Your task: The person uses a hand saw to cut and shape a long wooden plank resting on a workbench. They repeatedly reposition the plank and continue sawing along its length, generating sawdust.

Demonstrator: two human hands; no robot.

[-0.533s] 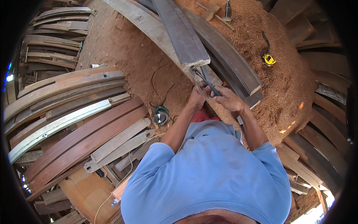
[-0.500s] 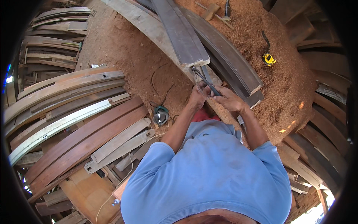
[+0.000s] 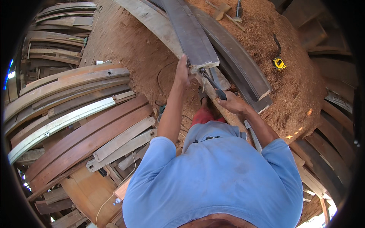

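One dark board, its pale end toward the person, slants in from the top of view over a long pale plank. Left hand laid against the board's left edge near that end; fingers partly hidden, so cannot tell whether they pinch or merely rest. Right hand wrapped round the dark handle of a slim tool; the metal tip sits right at the board's pale end, contact unclear. More dark boards just to the right. Beyond them, heaped sawdust, a yellow tape measure on it, well apart from both hands. Farther up, a wooden block with a thin stick. Left side: stacked planks, brown, grey, one whitish.
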